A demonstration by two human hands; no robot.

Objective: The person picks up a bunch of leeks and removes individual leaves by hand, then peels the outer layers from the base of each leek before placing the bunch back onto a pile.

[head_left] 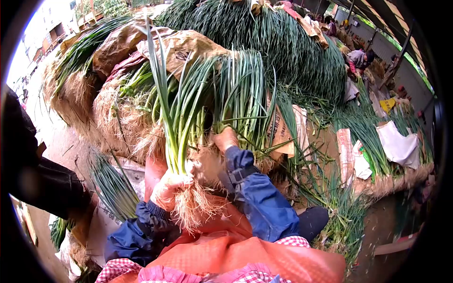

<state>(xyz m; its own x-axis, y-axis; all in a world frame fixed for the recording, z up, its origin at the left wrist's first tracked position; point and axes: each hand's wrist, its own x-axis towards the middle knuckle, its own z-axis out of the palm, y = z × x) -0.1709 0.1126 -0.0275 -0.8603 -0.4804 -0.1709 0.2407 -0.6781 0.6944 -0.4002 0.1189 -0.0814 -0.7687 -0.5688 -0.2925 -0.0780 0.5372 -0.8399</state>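
My left hand [171, 189], in a pale glove, is closed around the lower stems of a few green onions [175, 141]. Their stringy roots [196, 207] hang below the fist over my orange apron [226, 221], and the leaves point up and away. Farther forward, my right hand [225, 139] is closed at the stalks of a heap of green onions [243, 89]. Its fingertips are partly hidden among the stalks.
Brown sacking [188, 47] lies on root-ended bundles [127, 113] at left. A large onion heap [264, 37] rises behind. Loose trimmed leaves [342, 212] litter the ground at right, near more bundles [373, 146]. Someone in dark trousers [52, 184] stands at left; another person [359, 61] bends at far right.
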